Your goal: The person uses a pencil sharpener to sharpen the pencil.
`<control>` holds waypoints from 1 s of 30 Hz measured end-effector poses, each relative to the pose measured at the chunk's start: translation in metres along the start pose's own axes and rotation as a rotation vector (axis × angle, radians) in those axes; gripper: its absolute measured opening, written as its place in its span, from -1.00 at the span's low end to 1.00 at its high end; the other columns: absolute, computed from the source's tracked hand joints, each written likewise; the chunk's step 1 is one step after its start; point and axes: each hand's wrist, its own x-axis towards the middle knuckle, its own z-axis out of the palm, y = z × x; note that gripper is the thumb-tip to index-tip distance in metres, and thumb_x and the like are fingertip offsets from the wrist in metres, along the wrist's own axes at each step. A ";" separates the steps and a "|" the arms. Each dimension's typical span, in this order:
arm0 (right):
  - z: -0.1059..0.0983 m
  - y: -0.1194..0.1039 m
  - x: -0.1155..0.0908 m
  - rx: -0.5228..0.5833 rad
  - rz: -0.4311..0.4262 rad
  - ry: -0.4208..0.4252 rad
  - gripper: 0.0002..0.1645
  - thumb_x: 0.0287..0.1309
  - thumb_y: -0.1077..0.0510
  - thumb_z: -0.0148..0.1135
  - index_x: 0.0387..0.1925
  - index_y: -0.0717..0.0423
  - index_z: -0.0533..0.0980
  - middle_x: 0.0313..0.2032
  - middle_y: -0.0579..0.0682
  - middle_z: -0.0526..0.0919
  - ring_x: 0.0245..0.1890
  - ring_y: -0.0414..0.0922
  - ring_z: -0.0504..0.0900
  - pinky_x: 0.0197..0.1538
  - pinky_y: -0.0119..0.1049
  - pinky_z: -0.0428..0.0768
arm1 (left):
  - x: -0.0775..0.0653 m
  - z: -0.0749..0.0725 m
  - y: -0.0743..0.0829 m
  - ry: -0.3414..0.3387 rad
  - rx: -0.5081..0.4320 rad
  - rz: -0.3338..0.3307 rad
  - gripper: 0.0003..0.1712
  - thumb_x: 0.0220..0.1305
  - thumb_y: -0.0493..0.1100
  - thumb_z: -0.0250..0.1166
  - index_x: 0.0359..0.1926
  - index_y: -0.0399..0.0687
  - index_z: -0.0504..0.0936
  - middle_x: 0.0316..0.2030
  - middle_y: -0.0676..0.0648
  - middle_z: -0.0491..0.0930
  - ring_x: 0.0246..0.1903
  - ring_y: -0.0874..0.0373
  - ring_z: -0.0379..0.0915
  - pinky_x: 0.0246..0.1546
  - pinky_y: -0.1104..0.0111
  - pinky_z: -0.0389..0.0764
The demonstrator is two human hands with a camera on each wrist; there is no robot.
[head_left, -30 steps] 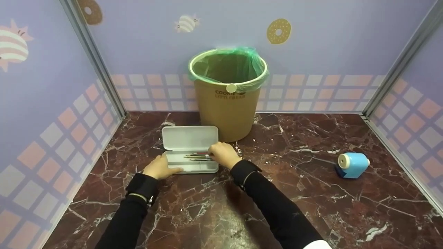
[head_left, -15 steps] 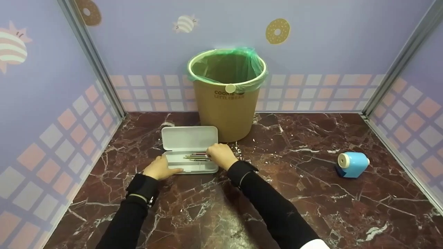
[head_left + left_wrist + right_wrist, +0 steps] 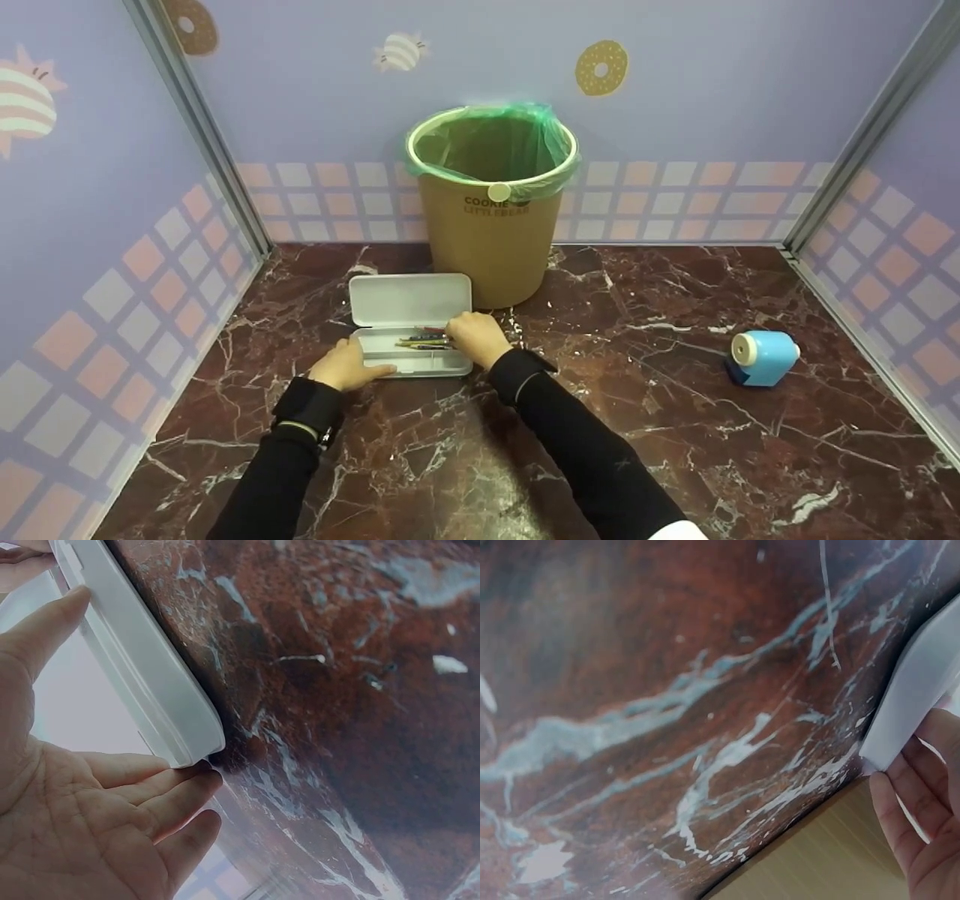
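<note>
- Specifically, the left hand (image 3: 343, 366) is spread: its thumb rests on the front rim of the white case (image 3: 450, 372), and its extended fingertips touch the case's left end.
- Right hand (image 3: 478, 341): bent fingers lie over the case's right end and touch its wall. The fingertips inside are hidden in the head view; whether they pinch anything cannot be told.
- Pencils (image 3: 421, 343): thin, straight, several colours; they lie as a loose bundle in the case's rear compartment, right half, with their right ends concealed by the right hand.
- Case: smooth, rectangular, rounded corners; lengthwise compartments, the front one crossed by a short divider. The lid (image 3: 411, 298) stands open at the rear.
- Bin (image 3: 491, 240): tan, round, tapering downward, just behind the case; a thin, wrinkled green liner (image 3: 559, 142) folds over its pale rim.
- Blue device (image 3: 776, 358): block-shaped, cream round end, well apart at the right.
- Table (image 3: 450, 465): glossy dark-red marble pattern, white veins; pale flecks (image 3: 516, 326) are scattered near the bin.
- Sleeves (image 3: 615, 465): matt black fabric.
</note>
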 end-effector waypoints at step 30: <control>0.000 0.004 -0.003 -0.004 -0.028 0.037 -0.82 0.20 0.30 0.23 -0.45 0.15 0.70 -0.39 0.11 0.76 -0.33 0.08 0.78 -0.25 -0.06 0.74 | -0.001 -0.001 0.000 0.030 0.012 0.011 0.08 0.22 0.17 0.39 0.37 -0.64 0.22 0.15 -0.65 0.44 0.16 -0.53 0.48 0.23 -0.19 0.52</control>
